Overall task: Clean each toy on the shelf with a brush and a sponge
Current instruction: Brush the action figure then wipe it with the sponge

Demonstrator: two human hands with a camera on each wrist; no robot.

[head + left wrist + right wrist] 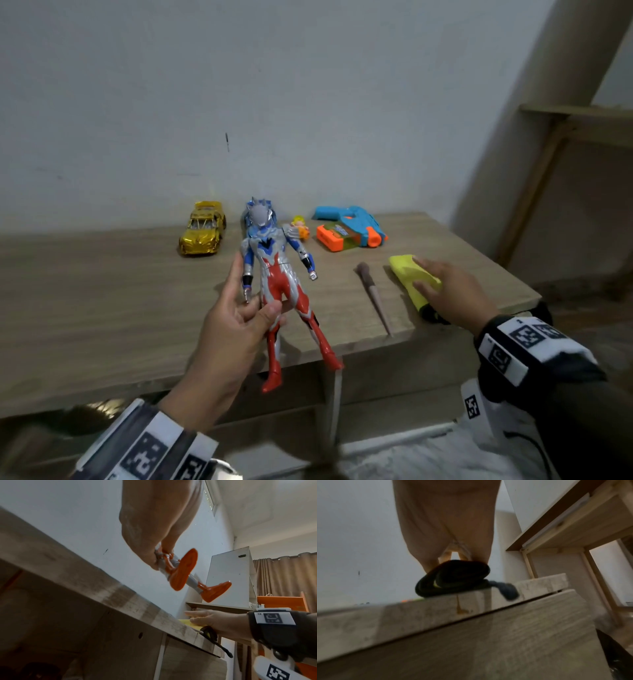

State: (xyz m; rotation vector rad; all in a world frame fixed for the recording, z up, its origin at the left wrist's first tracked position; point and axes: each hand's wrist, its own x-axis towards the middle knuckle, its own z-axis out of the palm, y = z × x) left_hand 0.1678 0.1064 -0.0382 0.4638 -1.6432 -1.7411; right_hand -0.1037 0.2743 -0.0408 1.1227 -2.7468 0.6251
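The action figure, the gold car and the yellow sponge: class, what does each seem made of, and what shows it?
Action figure: glossy moulded plastic, likely; highlights on the red legs. Gold car: mirror-like metallic finish, perhaps chrome-plated plastic or metal; bright reflections. Yellow sponge: soft matte foam with a dark underside, apparently.

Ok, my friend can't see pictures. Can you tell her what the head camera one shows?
A left hand holds up a red, blue and silver toy figure over a wooden shelf, while the right hand rests on a yellow sponge. A brush lies between them; a gold car and blue-orange toy blaster sit behind.
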